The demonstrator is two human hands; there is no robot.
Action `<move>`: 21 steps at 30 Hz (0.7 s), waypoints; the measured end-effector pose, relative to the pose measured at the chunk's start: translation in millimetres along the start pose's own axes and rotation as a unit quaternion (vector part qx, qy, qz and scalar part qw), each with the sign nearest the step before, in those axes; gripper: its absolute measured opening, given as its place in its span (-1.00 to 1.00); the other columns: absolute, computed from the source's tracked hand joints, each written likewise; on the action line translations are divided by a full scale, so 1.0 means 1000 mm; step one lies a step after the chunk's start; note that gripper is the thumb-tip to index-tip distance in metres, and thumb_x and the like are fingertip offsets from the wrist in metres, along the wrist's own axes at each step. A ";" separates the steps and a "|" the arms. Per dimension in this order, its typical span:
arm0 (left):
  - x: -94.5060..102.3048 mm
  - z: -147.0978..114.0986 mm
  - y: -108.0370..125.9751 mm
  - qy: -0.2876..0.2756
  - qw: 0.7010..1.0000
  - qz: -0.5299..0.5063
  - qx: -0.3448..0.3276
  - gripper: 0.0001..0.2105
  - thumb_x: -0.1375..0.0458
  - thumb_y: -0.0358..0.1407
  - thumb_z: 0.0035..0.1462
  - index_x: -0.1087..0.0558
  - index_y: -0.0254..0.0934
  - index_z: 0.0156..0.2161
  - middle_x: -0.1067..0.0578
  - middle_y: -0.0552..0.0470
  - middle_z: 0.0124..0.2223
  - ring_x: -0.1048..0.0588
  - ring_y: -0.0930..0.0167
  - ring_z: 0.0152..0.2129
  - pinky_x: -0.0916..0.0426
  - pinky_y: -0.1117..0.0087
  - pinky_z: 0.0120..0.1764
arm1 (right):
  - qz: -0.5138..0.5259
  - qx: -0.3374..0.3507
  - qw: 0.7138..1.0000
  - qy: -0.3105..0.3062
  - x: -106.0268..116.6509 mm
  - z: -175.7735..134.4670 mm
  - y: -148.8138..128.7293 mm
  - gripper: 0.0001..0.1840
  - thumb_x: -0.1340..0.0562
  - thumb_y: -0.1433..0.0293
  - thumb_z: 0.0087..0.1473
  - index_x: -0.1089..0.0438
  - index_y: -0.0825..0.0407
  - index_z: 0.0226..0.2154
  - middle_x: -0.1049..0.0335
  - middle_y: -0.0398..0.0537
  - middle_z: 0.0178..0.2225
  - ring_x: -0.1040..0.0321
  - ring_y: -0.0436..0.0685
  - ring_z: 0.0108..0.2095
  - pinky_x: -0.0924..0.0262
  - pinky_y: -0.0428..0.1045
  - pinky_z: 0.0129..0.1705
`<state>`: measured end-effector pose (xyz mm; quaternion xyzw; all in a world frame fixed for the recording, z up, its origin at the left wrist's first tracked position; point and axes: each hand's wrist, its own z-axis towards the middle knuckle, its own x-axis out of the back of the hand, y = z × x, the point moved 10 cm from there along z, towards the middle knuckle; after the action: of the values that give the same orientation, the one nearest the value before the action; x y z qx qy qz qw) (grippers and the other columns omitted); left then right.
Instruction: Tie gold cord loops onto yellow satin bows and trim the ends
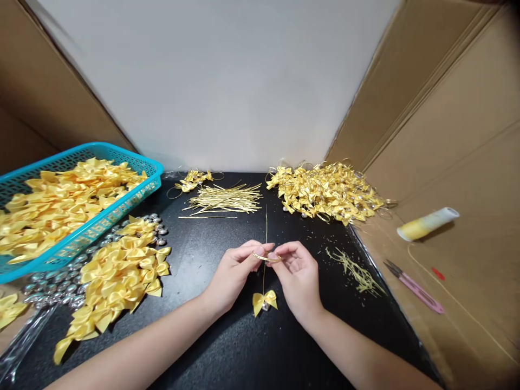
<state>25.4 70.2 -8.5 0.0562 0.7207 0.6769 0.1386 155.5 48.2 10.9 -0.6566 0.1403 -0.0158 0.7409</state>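
Observation:
Between the fingertips of both hands a short gold cord is bent into a shallow curve. My left hand pinches its left end, and my right hand pinches the right end. A thin gold string runs from beyond my hands, past the curved cord, towards a yellow ribbon bow. Attached to that bow is a small shiny bell or bead; it lies on the black tabletop just below my hands. Whether the string passes through the cord, my fingers hide.
At left stand a blue basket of yellow bows, a bow pile and silvery beads. Gold cords lie behind my hands. Finished-looking bows, string scraps, pink-handled snips and a thread spool are right.

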 end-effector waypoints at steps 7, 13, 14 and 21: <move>0.001 -0.002 0.025 0.021 0.994 0.094 -0.055 -0.74 -0.14 -0.16 0.18 -0.62 -0.26 -0.23 -0.51 -0.01 -0.36 -0.41 0.42 -0.43 -0.30 0.43 -0.35 | -0.021 0.002 1.000 0.004 0.001 0.001 -0.001 -0.84 -0.37 0.37 -0.09 -0.36 0.03 -0.48 -0.41 -0.16 -0.51 -0.41 0.02 -0.46 -0.38 -0.07 -0.37; 0.013 -0.008 0.044 0.095 0.967 0.190 -0.138 -0.80 -0.15 -0.26 0.17 -0.60 -0.25 -0.20 -0.54 0.02 -0.40 -0.47 0.42 -0.44 -0.34 0.45 -0.37 | -0.060 0.021 0.998 -0.010 -0.003 0.000 -0.004 -0.80 -0.40 0.39 -0.14 -0.41 0.03 -0.40 -0.47 -0.14 -0.48 -0.45 0.03 -0.44 -0.40 -0.07 -0.34; 0.014 -0.009 0.045 0.102 0.962 0.204 -0.147 -0.80 -0.15 -0.27 0.17 -0.59 -0.25 -0.17 -0.53 0.03 -0.41 -0.46 0.43 -0.47 -0.33 0.46 -0.39 | -0.074 0.028 0.997 -0.019 -0.005 -0.001 -0.006 -0.78 -0.40 0.40 -0.14 -0.42 0.04 -0.37 -0.48 -0.13 -0.47 -0.46 0.04 -0.43 -0.41 -0.06 -0.33; 0.007 -0.016 0.052 0.094 0.938 0.272 -0.191 -0.76 -0.11 -0.32 0.19 -0.51 -0.24 -0.06 -0.56 0.05 -0.39 -0.47 0.46 -0.50 -0.37 0.46 -0.37 | -0.127 0.036 0.989 -0.062 -0.010 -0.006 -0.007 -0.82 -0.31 0.34 0.01 -0.47 0.07 -0.29 -0.54 -0.01 -0.41 -0.51 0.11 -0.40 -0.44 0.00 -0.31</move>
<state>8.5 60.6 43.1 0.1585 0.5448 0.8159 -0.1112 145.5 43.6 18.9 -0.6419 0.0091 -0.0743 0.7631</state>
